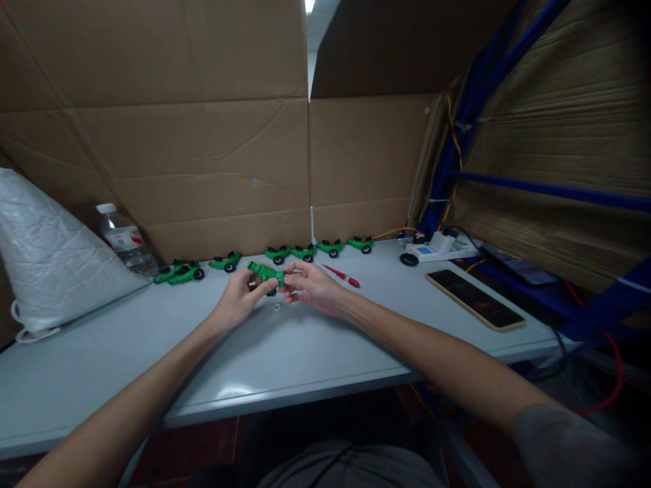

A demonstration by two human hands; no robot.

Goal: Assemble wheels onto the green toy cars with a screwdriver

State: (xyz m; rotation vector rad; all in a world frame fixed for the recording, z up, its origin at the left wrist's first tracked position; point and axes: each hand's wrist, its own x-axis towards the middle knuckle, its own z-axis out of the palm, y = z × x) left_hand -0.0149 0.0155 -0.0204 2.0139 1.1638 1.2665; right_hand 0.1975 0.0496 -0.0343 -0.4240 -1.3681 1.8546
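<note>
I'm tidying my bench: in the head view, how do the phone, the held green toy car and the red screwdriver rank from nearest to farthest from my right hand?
From your right hand:
1. Held green toy car: touching its fingers.
2. Red screwdriver: just to its right, on the table.
3. Phone: farther right.

Creased cardboard wall [203, 156] behind a pale table [305, 352], blue metal frame [539, 190] off right, bright light [309, 6] overhead, reddish floor [203, 440] below
</note>
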